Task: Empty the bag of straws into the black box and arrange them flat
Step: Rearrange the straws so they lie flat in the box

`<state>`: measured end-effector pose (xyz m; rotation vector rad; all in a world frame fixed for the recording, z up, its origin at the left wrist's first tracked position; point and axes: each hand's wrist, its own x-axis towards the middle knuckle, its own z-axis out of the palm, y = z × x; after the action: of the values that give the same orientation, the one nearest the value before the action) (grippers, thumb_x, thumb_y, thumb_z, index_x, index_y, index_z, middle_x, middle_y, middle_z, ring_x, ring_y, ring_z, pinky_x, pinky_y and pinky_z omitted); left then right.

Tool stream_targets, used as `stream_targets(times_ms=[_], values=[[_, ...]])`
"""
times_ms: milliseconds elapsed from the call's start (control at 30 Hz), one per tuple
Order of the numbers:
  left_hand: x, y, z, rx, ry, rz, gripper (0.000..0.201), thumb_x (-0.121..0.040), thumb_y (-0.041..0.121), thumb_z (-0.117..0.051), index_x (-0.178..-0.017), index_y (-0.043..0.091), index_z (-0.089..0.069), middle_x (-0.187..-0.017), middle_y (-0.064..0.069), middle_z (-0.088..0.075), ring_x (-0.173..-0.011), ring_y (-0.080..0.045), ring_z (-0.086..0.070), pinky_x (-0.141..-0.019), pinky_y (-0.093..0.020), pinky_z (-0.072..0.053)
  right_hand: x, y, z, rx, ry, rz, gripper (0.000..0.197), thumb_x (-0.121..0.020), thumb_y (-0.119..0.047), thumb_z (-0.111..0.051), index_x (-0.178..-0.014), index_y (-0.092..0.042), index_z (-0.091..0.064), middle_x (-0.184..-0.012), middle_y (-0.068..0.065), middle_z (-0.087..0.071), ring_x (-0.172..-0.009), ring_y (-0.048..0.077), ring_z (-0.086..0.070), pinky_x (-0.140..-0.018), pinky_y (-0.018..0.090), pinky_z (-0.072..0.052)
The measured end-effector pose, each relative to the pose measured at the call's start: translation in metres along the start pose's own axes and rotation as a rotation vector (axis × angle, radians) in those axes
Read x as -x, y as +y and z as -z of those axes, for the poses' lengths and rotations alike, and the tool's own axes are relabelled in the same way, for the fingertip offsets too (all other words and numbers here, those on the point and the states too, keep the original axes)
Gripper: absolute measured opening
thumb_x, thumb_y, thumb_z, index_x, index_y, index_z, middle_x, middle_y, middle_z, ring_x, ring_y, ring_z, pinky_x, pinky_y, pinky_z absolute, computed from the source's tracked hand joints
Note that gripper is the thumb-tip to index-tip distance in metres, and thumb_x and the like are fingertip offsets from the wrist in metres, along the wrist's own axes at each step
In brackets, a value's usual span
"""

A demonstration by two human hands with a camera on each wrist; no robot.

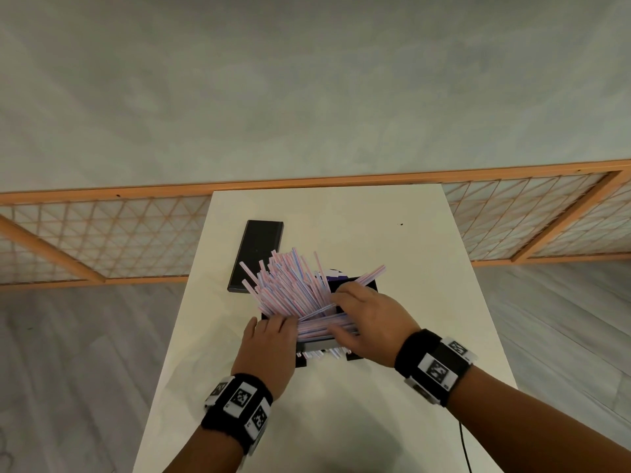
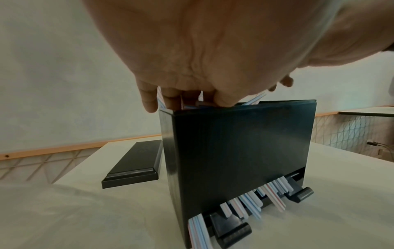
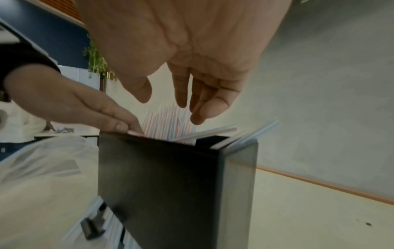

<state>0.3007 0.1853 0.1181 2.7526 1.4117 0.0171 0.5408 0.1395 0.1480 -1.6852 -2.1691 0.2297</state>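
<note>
Centre frame, the left hand (image 1: pixel 269 339) presses straight fingers onto the straws (image 1: pixel 290 288) at the black box (image 2: pixel 234 151) rim. Just right, the right hand (image 1: pixel 370 319) is over them, fingers loose, gripping nothing.

Striped straws (image 1: pixel 290 288) askew in black box (image 2: pixel 241 151)

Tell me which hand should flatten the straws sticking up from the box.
Probably right. The right hand hovers open above the box, beside the standing straws; the left hand is low at the near corner, fingers pressing straw ends.
</note>
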Motion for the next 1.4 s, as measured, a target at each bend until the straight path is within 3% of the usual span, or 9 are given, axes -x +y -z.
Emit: stream_targets(times_ms=[333,567,700,900,1033,1133,1200,1300,1400], values=[[0.002,0.002,0.009,0.005,0.086,-0.019,0.047,-0.07,0.019,-0.078,-0.117,0.026,-0.071,-0.112,0.003,-0.064,-0.103,-0.025,-0.064,-0.113,-0.056,-0.039,0.001,-0.003,-0.035,0.139,-0.317,-0.153,0.07,-0.095,-0.078,-0.02,-0.111,-0.023,-0.062,-0.1,0.002,-0.071,-0.095,0.023,-0.062,-0.086,0.038,-0.051],[0.002,0.008,0.002,0.055,0.061,-0.163,0.058,-0.077,0.015,-0.069,-0.135,0.012,-0.065,-0.13,-0.005,-0.068,-0.118,-0.025,-0.066,-0.113,-0.043,-0.045,-0.007,-0.011,-0.017,-0.449,-0.102,-0.543,0.023,-0.1,-0.037,-0.047,-0.085,-0.026,-0.062,-0.077,-0.007,-0.064,-0.07,0.01,-0.057,-0.063,0.026,-0.044],[0.011,0.018,-0.002,-0.001,-0.086,-0.167,0.056,-0.093,0.029,-0.04,-0.141,0.009,-0.061,-0.14,-0.009,-0.065,-0.129,-0.026,-0.062,-0.11,-0.045,-0.045,-0.016,-0.009,-0.016,-0.891,0.052,-0.904,0.028,-0.089,-0.024,-0.051,-0.087,-0.004,-0.071,-0.073,0.001,-0.065,-0.063,0.019,-0.054,-0.061,0.042,-0.049],[0.003,0.013,0.006,0.06,-0.151,-0.205,0.051,-0.083,0.026,-0.078,-0.132,0.018,-0.068,-0.131,0.0,-0.071,-0.12,-0.017,-0.067,-0.105,-0.032,-0.05,-0.04,-0.014,-0.01,-1.604,0.183,-1.329,0.022,-0.103,-0.02,-0.059,-0.095,0.001,-0.062,-0.075,0.018,-0.066,-0.057,0.023,-0.059,-0.05,0.031,-0.052],[-0.007,0.016,0.03,0.11,-0.195,-0.259,0.046,-0.105,0.02,-0.051,-0.15,0.01,-0.051,-0.153,-0.006,-0.053,-0.14,-0.022,-0.05,-0.12,-0.029,-0.031,-0.053,-0.01,-0.016,-1.618,0.195,-1.417,0.021,-0.103,-0.023,-0.06,-0.093,-0.004,-0.059,-0.062,0.016,-0.061,-0.049,0.024,-0.053,-0.047,0.029,-0.048],[-0.01,0.009,0.035,0.153,-0.143,-0.267,0.042,-0.095,0.031,-0.068,-0.135,0.018,-0.067,-0.136,0.003,-0.067,-0.123,-0.011,-0.064,-0.107,-0.02,-0.044,-0.06,-0.009,-0.024,-1.586,0.176,-1.444,0.024,-0.101,-0.028,-0.062,-0.091,-0.006,-0.061,-0.06,0.012,-0.059,-0.045,0.021,-0.052,-0.045,0.027,-0.046],[-0.01,0.009,0.031,0.184,-0.195,-0.221,0.046,-0.103,0.03,-0.055,-0.147,0.016,-0.056,-0.148,0.0,-0.058,-0.134,-0.016,-0.056,-0.115,-0.023,-0.037,-0.062,-0.009,-0.029,-1.546,0.189,-1.449,0.03,-0.102,-0.03,-0.062,-0.08,-0.01,-0.059,-0.057,0.007,-0.058,-0.045,0.019,-0.052,-0.047,0.027,-0.046],[-0.006,0.008,0.026,0.273,-0.246,-0.134,0.058,-0.108,0.041,-0.024,-0.16,0.015,-0.032,-0.164,-0.002,-0.037,-0.149,-0.019,-0.034,-0.124,-0.025,-0.016,-0.062,-0.013,-0.03,-1.448,0.203,-1.394,0.034,-0.103,-0.03,-0.057,-0.075,-0.011,-0.059,-0.055,0.004,-0.058,-0.046,0.019,-0.052,-0.049,0.028,-0.046],[-0.005,0.007,0.028,0.358,-0.156,-0.088,0.056,-0.108,0.042,-0.034,-0.157,0.017,-0.038,-0.161,0.0,-0.041,-0.146,-0.016,-0.036,-0.122,-0.024,-0.02,-0.054,-0.017,-0.019,-1.22,0.21,-1.231,0.035,-0.098,-0.029,-0.058,-0.069,-0.011,-0.062,-0.06,0.008,-0.062,-0.049,0.022,-0.054,-0.05,0.033,-0.046]])
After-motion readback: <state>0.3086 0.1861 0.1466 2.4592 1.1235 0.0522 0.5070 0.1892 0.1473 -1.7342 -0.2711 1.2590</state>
